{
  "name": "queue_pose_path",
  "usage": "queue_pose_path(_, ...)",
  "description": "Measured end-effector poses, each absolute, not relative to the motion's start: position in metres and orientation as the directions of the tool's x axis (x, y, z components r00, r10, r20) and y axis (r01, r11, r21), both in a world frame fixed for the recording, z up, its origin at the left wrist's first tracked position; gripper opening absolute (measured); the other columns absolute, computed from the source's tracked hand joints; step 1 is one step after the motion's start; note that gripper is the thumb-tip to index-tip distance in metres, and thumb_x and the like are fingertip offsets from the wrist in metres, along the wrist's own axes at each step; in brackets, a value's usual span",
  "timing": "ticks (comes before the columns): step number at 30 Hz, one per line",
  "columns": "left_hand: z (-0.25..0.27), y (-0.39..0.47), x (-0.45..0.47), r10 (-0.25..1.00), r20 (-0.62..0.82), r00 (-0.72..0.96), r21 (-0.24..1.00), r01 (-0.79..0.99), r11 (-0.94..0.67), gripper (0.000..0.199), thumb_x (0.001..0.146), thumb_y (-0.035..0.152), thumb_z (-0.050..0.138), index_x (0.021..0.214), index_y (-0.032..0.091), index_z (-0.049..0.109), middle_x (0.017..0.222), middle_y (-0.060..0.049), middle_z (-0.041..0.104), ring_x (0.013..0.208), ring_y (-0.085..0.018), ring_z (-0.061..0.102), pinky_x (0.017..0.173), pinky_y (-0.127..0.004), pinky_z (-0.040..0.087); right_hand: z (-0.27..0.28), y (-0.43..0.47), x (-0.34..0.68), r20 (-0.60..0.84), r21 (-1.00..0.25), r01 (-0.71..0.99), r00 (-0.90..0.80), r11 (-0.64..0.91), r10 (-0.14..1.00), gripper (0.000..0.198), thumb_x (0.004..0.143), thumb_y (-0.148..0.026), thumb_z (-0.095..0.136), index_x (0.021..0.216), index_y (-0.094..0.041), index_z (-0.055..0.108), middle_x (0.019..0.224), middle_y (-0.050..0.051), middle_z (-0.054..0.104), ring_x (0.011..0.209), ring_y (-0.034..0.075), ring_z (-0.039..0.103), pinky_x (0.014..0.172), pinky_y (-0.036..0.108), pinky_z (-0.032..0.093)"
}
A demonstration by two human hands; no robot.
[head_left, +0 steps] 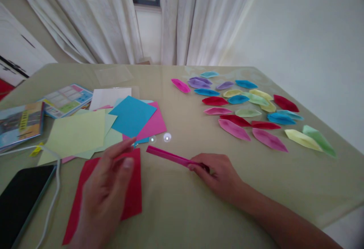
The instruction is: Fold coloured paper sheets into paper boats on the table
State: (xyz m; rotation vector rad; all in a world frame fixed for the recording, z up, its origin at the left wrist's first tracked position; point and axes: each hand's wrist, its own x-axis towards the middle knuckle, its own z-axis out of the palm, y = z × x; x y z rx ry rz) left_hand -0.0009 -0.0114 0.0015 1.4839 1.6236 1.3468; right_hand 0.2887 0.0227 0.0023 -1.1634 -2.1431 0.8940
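Pinched in my right hand (217,171) is one end of a magenta folded paper strip (169,156), narrow and long, its other end pointing left above the table. My left hand (105,192) is raised over a red paper sheet (132,192), fingers apart and holding nothing; it covers part of the sheet. Between the left fingertips and the strip's free end there is a gap. Beyond the left hand lie a blue square sheet (132,116) and a pink sheet (155,122), partly overlapping.
Several folded paper boats (234,127) in many colours spread across the right side. At left are pale yellow sheets (79,131), a booklet (22,123), a printed card (69,99), a phone (25,199) and a white cable (57,180). Curtains (182,21) hang behind the table.
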Motion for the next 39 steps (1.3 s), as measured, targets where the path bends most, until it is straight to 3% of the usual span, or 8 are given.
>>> queue_pose_path(3, -0.012, -0.025, 0.005, 0.857, 0.488, 0.165, 0.454, 0.790, -0.412, 0.050, 0.100, 0.024, 0.067, 0.148, 0.035, 0.060, 0.150, -0.004, 0.064, 0.127, -0.030, 0.060, 0.110, -0.043, 0.042, -0.005, 0.028, 0.293, 0.264, -0.596, 0.556, -0.546, 0.580, 0.795, 0.023, 0.110, -0.031, 0.057, 0.107, -0.019, 0.077, 0.093, 0.007, 0.081, 0.079, 0.017, 0.073, 0.075, 0.028, 0.054)
queue_pose_path(6, -0.020, -0.031, 0.010, 0.791, 0.440, 0.425, 0.206, 0.809, -0.550, 0.051, 0.105, 0.013, 0.053, 0.153, 0.030, 0.057, 0.151, -0.008, 0.065, 0.121, -0.029, 0.060, 0.108, -0.041, 0.041, -0.012, 0.027, 0.294, 0.270, -0.539, 0.557, -0.596, 0.632, 0.756, 0.025, 0.112, -0.031, 0.054, 0.110, -0.019, 0.075, 0.093, 0.007, 0.081, 0.078, 0.018, 0.074, 0.074, 0.028, 0.055)
queue_pose_path(13, -0.024, -0.023, 0.009, 0.740, 0.448, 0.502, 0.177, 0.761, -0.623, 0.043, 0.109, 0.015, 0.040, 0.146, 0.020, 0.062, 0.123, -0.011, 0.075, 0.113, -0.026, 0.065, 0.102, -0.038, 0.044, -0.013, 0.023, 0.292, 0.256, -0.511, 0.538, -0.649, 0.671, 0.716, 0.029, 0.114, -0.033, 0.048, 0.137, -0.022, 0.061, 0.119, 0.010, 0.080, 0.102, 0.021, 0.078, 0.091, 0.033, 0.058)
queue_pose_path(16, -0.026, -0.023, 0.008, 0.723, 0.459, 0.516, 0.172, 0.747, -0.642, 0.037, 0.109, 0.015, 0.041, 0.135, 0.019, 0.068, 0.116, -0.010, 0.075, 0.106, -0.026, 0.066, 0.097, -0.040, 0.045, -0.007, 0.026, 0.293, 0.240, -0.466, 0.512, -0.712, 0.721, 0.660, 0.032, 0.113, -0.043, 0.050, 0.131, -0.022, 0.065, 0.108, 0.009, 0.079, 0.093, 0.021, 0.074, 0.084, 0.032, 0.056)
queue_pose_path(20, -0.028, -0.023, 0.008, 0.741, 0.429, 0.517, 0.199, 0.746, -0.636, 0.031, 0.109, 0.014, 0.043, 0.122, 0.020, 0.071, 0.120, -0.009, 0.075, 0.107, -0.026, 0.064, 0.098, -0.041, 0.043, -0.003, 0.029, 0.293, 0.174, -0.472, 0.519, -0.737, 0.713, 0.653, 0.049, 0.108, -0.063, 0.048, 0.120, -0.020, 0.069, 0.111, 0.011, 0.074, 0.095, 0.022, 0.070, 0.083, 0.032, 0.054)
queue_pose_path(26, -0.025, -0.019, 0.014, 0.750, 0.414, 0.516, 0.254, 0.725, -0.640, 0.015, 0.107, 0.022, 0.059, 0.116, 0.020, 0.070, 0.127, -0.008, 0.073, 0.117, -0.026, 0.062, 0.105, -0.040, 0.040, -0.005, 0.026, 0.292, 0.171, -0.535, 0.528, -0.697, 0.660, 0.697, 0.027, 0.109, -0.039, 0.058, 0.126, -0.019, 0.063, 0.116, 0.010, 0.072, 0.103, 0.023, 0.068, 0.090, 0.035, 0.054)
queue_pose_path(31, -0.025, -0.017, 0.018, 0.754, 0.398, 0.523, 0.277, 0.715, -0.642, 0.017, 0.109, 0.030, 0.057, 0.111, 0.021, 0.071, 0.130, -0.007, 0.074, 0.114, -0.025, 0.066, 0.103, -0.039, 0.044, -0.008, 0.025, 0.291, 0.294, -0.464, 0.505, -0.687, 0.728, 0.665, 0.014, 0.109, -0.024, 0.055, 0.118, -0.020, 0.065, 0.117, 0.010, 0.072, 0.103, 0.022, 0.065, 0.089, 0.035, 0.054)
queue_pose_path(39, -0.028, -0.022, 0.015, 0.779, 0.359, 0.514, 0.336, 0.708, -0.622, 0.031, 0.109, 0.015, 0.051, 0.134, 0.025, 0.066, 0.120, -0.005, 0.073, 0.113, -0.023, 0.064, 0.103, -0.038, 0.043, -0.014, 0.030, 0.292, 0.295, -0.401, 0.456, -0.757, 0.795, 0.583, 0.019, 0.109, -0.018, 0.054, 0.117, -0.018, 0.072, 0.114, 0.008, 0.076, 0.098, 0.022, 0.066, 0.091, 0.037, 0.053)
